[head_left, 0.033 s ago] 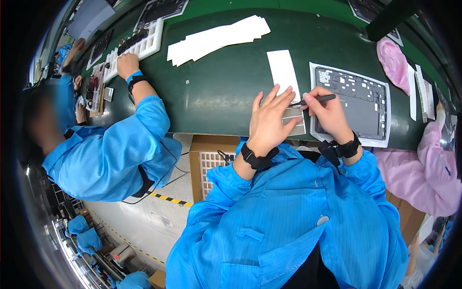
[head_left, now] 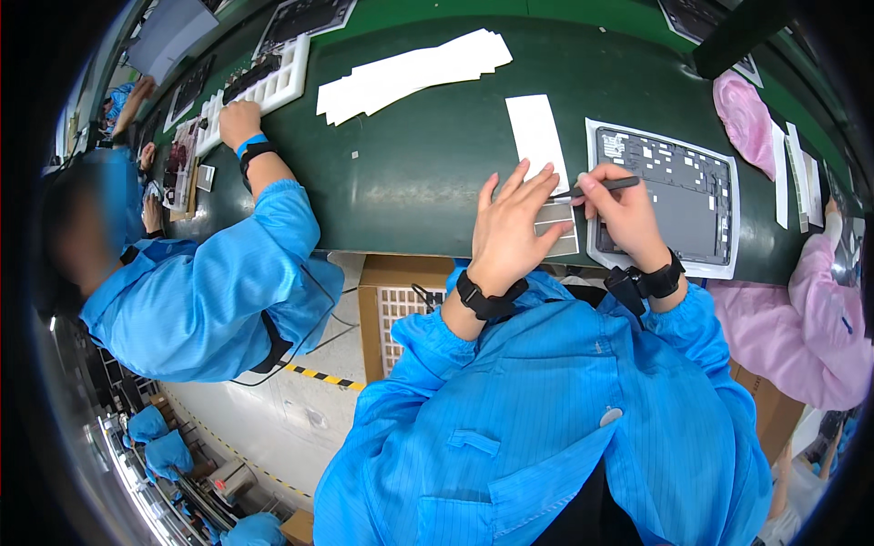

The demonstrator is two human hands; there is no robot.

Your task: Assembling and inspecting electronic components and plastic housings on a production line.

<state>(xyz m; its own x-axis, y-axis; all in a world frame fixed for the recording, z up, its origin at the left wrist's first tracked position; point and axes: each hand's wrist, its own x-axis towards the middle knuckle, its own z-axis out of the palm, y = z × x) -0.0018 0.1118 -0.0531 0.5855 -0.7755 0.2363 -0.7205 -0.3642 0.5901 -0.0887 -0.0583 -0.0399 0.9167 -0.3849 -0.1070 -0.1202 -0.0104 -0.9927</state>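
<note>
Green workbench [head_left: 410, 182] is bearing several items.
It is spanning the upper frame. Fanned white sheets [head_left: 410, 77] are lying at upper centre, a white slotted tray [head_left: 299, 68] at upper left. Right of centre, a white card [head_left: 535, 136] is lying partly hidden; beside it a dark panel [head_left: 660, 214] is resting in a pale surround [head_left: 591, 150]. Narrow white strips [head_left: 780, 177] are lying at far right.

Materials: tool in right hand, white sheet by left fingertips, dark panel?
Tool: matte black; plastic or coated metal, can't tell. White sheet: probably paper or card, thin and matte with straight edges. Dark panel: possibly metal or plastic, matte grey, little shine.
</note>
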